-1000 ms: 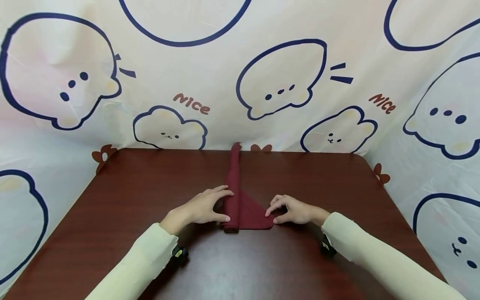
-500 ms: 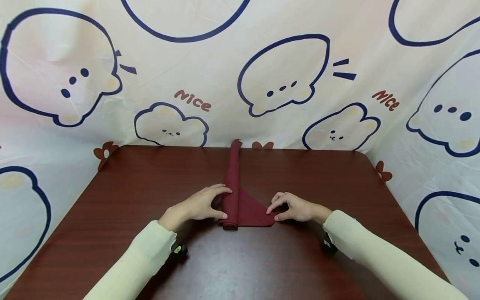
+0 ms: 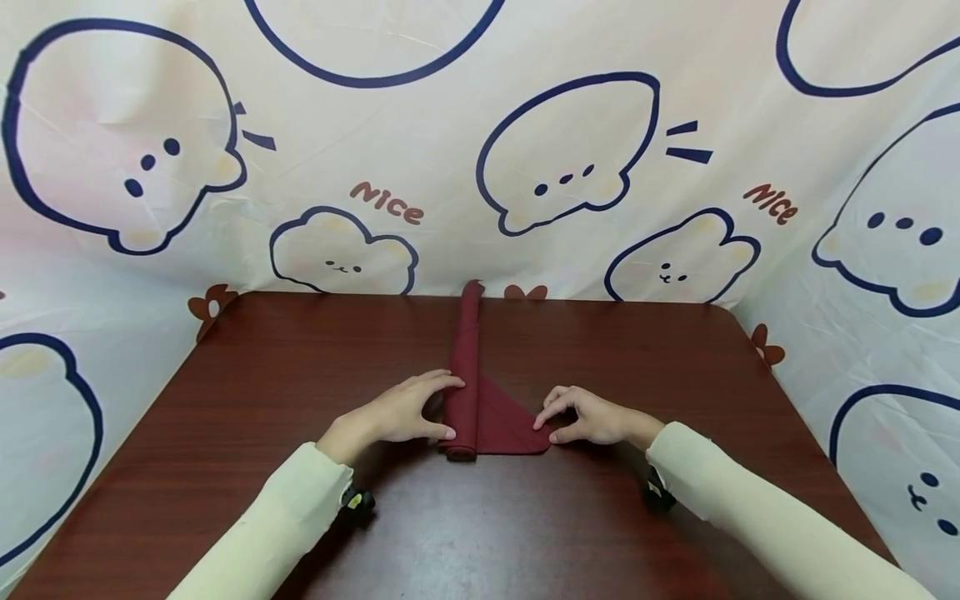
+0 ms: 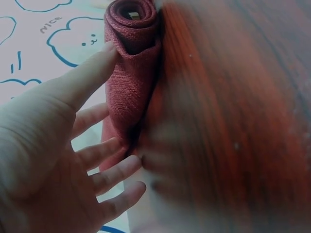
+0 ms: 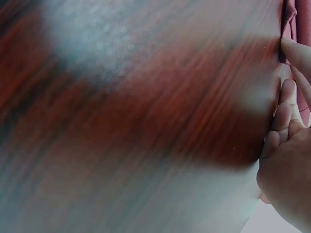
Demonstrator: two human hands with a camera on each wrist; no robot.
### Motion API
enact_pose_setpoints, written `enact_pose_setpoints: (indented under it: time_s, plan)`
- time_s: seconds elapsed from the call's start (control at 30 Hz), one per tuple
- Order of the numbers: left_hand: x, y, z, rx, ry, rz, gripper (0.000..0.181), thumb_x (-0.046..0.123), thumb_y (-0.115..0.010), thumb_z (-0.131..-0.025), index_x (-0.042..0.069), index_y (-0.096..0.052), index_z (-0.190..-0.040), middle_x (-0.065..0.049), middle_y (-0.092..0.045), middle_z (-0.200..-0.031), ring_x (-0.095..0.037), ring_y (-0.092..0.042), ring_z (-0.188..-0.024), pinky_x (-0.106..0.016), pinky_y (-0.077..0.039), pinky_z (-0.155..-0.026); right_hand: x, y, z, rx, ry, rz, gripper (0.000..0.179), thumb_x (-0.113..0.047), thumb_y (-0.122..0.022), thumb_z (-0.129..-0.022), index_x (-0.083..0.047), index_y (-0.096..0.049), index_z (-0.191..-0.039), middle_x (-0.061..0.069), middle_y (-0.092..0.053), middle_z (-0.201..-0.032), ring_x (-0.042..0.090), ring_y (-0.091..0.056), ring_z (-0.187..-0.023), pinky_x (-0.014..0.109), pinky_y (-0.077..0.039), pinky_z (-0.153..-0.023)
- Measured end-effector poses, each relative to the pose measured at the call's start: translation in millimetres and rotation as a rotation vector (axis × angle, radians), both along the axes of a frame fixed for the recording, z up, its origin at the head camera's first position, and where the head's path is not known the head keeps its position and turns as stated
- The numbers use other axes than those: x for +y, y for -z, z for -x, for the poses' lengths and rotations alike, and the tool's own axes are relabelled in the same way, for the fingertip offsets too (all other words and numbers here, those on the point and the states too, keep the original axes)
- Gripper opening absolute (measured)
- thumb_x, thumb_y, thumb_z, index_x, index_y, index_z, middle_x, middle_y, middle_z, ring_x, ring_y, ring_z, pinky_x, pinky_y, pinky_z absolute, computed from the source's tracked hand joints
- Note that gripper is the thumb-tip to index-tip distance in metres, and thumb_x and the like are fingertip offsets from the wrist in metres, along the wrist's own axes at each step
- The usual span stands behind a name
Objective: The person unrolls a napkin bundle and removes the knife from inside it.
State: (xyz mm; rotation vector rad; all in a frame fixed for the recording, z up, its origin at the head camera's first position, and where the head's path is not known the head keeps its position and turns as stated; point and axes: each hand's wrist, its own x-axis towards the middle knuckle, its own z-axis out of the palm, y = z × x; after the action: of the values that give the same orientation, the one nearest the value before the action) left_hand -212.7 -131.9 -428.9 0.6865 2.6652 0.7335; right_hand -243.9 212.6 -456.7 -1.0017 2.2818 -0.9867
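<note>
A dark red cloth [image 3: 465, 400] lies mostly rolled into a long tube that runs away from me to the table's far edge. On its right side a flat triangular flap [image 3: 506, 425] stays unrolled. My left hand [image 3: 401, 408] rests against the roll's left side near its front end, thumb and fingers spread. In the left wrist view those fingers are fairly straight, and the thumb touches the cloth just beneath the spiral end of the roll [image 4: 131, 19]. My right hand [image 3: 588, 417] pinches the flap's right corner between thumb and index finger, its other fingers curled.
Everything lies on a dark brown wooden table [image 3: 637, 358] with a glossy top. A pale curtain [image 3: 442, 167] printed with blue cartoon outlines hangs behind the table and along both sides. Dark devices sit at both wrists.
The head view has shifted slightly. Both hands and the cloth hold practically the same positions.
</note>
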Motion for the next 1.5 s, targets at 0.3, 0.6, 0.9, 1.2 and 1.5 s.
enact_pose_setpoints:
  time_s: [0.3, 0.6, 0.9, 1.2, 1.5]
  plan:
    - [11.0, -8.9, 4.1, 0.054, -0.006, 0.048, 0.071, 0.042, -0.078, -0.087, 0.022, -0.05, -0.149, -0.013, -0.039, -0.161, -0.038, -0.038, -0.147, -0.061, -0.035, -0.116, 1.6, -3.2, -0.1, -0.013, 0.012, -0.012, 0.023, -0.012, -0.075, -0.089, -0.015, -0.078, -0.112, 0.005, -0.06, -0.115, 0.017, -0.047, -0.112, 0.039, -0.038, -0.101]
    - [28.4, -11.3, 0.2, 0.1, -0.005, -0.006, 0.068, 0.042, -0.077, -0.088, 0.019, -0.052, -0.147, -0.01, -0.039, -0.161, -0.036, -0.034, -0.149, -0.063, -0.033, -0.116, 0.7, -0.2, -4.8, -0.033, 0.004, 0.004, 0.023, -0.013, -0.076, -0.089, -0.014, -0.078, -0.112, 0.005, -0.059, -0.111, 0.016, -0.047, -0.109, 0.036, -0.039, -0.099]
    - [38.6, -4.0, -1.2, 0.119, 0.042, 0.015, 0.071, 0.051, -0.075, -0.088, 0.023, -0.052, -0.148, -0.01, -0.035, -0.164, -0.037, -0.032, -0.149, -0.065, -0.033, -0.115, -0.2, -1.0, -5.1, -0.039, 0.002, 0.004, 0.023, -0.011, -0.076, -0.089, -0.013, -0.078, -0.112, 0.005, -0.06, -0.111, 0.017, -0.048, -0.108, 0.035, -0.039, -0.098]
    - [42.0, 1.5, 0.8, 0.133, 0.061, 0.103, 0.067, 0.054, -0.073, -0.088, 0.027, -0.055, -0.146, -0.011, -0.032, -0.164, -0.038, -0.031, -0.149, -0.063, -0.034, -0.115, -0.4, 1.7, -1.6, -0.034, -0.005, 0.01, 0.023, -0.012, -0.076, -0.089, -0.013, -0.078, -0.112, 0.005, -0.06, -0.111, 0.016, -0.048, -0.108, 0.035, -0.04, -0.098]
    - [33.7, 0.3, -0.1, 0.132, 0.048, 0.128, 0.069, 0.055, -0.07, -0.089, 0.022, -0.053, -0.147, -0.01, -0.029, -0.166, -0.037, -0.031, -0.149, -0.063, -0.035, -0.114, -1.4, -1.4, 1.9, -0.036, -0.006, -0.008, 0.023, -0.012, -0.076, -0.089, -0.013, -0.078, -0.112, 0.005, -0.06, -0.111, 0.015, -0.048, -0.109, 0.034, -0.04, -0.099]
